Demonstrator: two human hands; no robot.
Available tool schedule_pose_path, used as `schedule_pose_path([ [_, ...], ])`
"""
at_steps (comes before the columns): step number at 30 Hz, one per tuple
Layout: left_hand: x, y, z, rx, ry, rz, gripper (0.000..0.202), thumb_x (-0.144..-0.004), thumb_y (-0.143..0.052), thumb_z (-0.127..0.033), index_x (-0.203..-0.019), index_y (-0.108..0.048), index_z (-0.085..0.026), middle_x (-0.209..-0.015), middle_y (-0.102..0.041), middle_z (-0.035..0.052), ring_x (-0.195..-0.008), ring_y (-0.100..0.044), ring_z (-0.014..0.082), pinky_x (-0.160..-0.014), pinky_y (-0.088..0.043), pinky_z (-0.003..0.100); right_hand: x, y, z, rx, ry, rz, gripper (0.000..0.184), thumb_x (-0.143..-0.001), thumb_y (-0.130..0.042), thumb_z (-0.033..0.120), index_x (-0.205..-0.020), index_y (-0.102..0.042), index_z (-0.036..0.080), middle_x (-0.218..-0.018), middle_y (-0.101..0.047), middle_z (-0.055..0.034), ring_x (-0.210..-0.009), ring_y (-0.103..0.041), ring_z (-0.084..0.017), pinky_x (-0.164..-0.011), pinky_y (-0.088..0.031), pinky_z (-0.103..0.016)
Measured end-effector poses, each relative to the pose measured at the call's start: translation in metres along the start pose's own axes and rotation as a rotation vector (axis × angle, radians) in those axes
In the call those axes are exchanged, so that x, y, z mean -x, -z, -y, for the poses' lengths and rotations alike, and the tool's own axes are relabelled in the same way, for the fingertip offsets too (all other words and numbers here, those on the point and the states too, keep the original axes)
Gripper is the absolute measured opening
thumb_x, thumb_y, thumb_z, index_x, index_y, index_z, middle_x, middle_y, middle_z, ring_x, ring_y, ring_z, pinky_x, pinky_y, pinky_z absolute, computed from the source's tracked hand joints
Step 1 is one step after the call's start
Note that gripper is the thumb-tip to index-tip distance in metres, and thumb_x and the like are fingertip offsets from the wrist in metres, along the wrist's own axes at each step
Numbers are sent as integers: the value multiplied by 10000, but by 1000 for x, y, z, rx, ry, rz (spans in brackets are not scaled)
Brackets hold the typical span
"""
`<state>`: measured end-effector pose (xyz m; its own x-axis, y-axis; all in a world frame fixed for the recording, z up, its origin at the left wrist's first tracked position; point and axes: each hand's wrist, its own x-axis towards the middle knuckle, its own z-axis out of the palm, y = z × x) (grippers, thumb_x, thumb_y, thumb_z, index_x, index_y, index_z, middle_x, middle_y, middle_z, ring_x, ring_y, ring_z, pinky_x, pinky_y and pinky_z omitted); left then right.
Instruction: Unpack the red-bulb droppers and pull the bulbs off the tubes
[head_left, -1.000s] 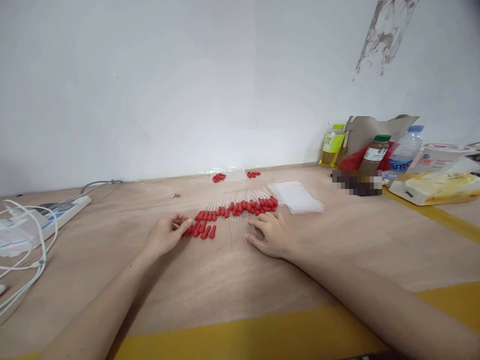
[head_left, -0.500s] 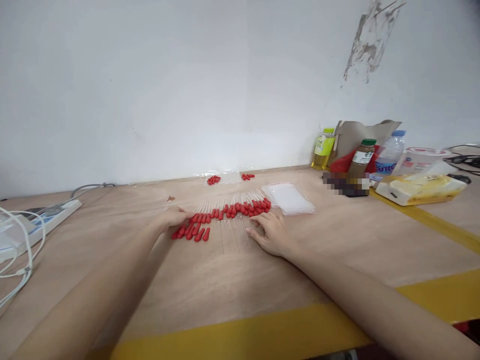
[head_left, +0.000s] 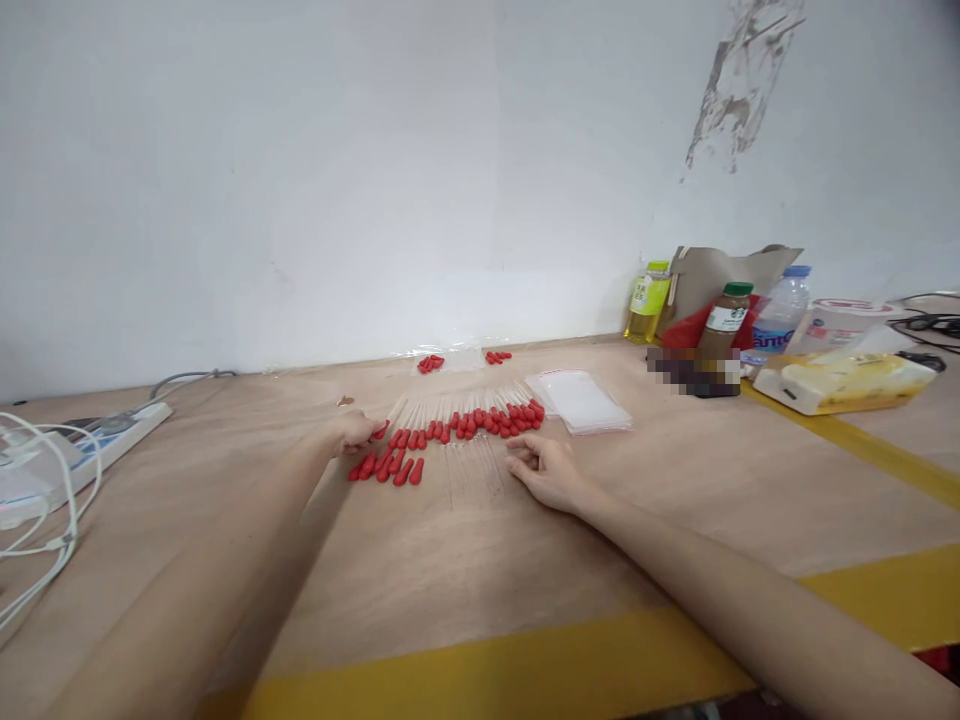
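Note:
A row of glass droppers with red rubber bulbs [head_left: 471, 424] lies across the table, tubes pointing toward the wall. At the row's left end my left hand [head_left: 355, 434] is closed in a pinch on the red bulb of one dropper [head_left: 382, 430]. Just in front lie several loose red bulbs [head_left: 403, 471]. Thin clear glass tubes [head_left: 474, 468] rest side by side in the middle. To their right, my right hand [head_left: 551, 470] lies low over the table, fingers curved and apart, with nothing visible in it.
A stack of clear plastic bags [head_left: 583, 402] sits right of the droppers. More red bulbs [head_left: 430, 365] lie by the wall. A power strip [head_left: 112, 440] with white cables is at left. Bottles [head_left: 724, 318] and a tissue pack [head_left: 844, 385] stand at right.
My left hand has closed on the leftmost dropper's bulb, which now sits slightly apart from the row. My right hand has drawn back a little from the bulbs.

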<state>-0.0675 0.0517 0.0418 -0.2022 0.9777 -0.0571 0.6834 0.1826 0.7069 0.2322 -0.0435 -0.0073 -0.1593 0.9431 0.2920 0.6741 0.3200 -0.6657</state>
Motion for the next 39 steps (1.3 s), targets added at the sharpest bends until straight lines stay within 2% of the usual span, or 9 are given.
schedule_pose_path([
  [3,5,6,-2,39,8,-53,291,-605,-622,-405,-517,-493,-159,-530,-580,69,-506,-541,191,-428,-345,251,0,-9,-6,-114,4,42,283,-782,-496,309,-1032,-558,191,-772,-669,-19,-721,-602,-160,-725,-403,-311],
  [8,39,7,-5,145,-194,-207,304,-739,-470,-477,-762,-499,-175,-827,-628,46,-743,-580,158,-622,-431,244,0,-15,-11,-188,32,68,304,-790,-487,289,-1073,-537,191,-765,-673,-23,-679,-602,-147,-712,-425,-299],
  [12,88,-17,-2,111,-556,-198,257,-798,-463,-405,-912,-494,-177,-763,-595,15,-629,-559,132,-590,-434,249,-2,-13,-10,-153,56,28,278,-783,-499,315,-1021,-570,191,-798,-662,-24,-683,-589,-148,-686,-428,-295],
  [16,119,-47,7,-26,-818,-164,195,-857,-427,-291,-973,-553,-197,-872,-595,35,-779,-568,147,-718,-452,283,-4,-10,-6,-265,74,-109,345,-857,-358,398,-928,-603,165,-808,-642,-48,-753,-584,-168,-680,-438,-295],
  [20,123,-62,14,-101,-1050,-217,150,-845,-468,-213,-943,-578,-187,-899,-566,52,-871,-549,157,-769,-459,295,0,1,3,-297,170,-234,428,-898,-250,393,-961,-609,169,-897,-627,-63,-862,-563,-172,-748,-423,-301],
  [25,122,-67,14,-150,-1208,-258,162,-827,-502,-159,-974,-567,-178,-878,-538,45,-816,-543,131,-729,-465,256,13,7,16,79,513,-153,304,-822,-478,421,-1007,-619,224,-919,-630,-47,-880,-510,-178,-863,-299,-371],
  [28,124,-70,13,-146,-1271,-262,195,-819,-511,-135,-1007,-554,-170,-873,-527,46,-784,-532,120,-696,-461,236,17,0,20,220,638,-111,259,-835,-481,393,-976,-637,243,-781,-645,-25,-801,-495,-158,-869,-257,-378],
  [32,127,-72,12,-182,-1301,-255,212,-811,-539,-161,-1023,-544,-159,-889,-545,58,-794,-525,130,-702,-447,253,20,-7,21,265,702,-120,254,-880,-411,308,-885,-652,227,-658,-616,-8,-706,-472,-133,-846,-257,-355],
  [39,133,-63,5,-415,-1391,-250,86,-829,-511,-204,-804,-579,-159,-678,-582,25,-647,-494,141,-616,-361,296,22,2,19,304,795,-78,227,-868,-424,274,-761,-614,213,-608,-591,16,-676,-442,-125,-845,-237,-346],
])
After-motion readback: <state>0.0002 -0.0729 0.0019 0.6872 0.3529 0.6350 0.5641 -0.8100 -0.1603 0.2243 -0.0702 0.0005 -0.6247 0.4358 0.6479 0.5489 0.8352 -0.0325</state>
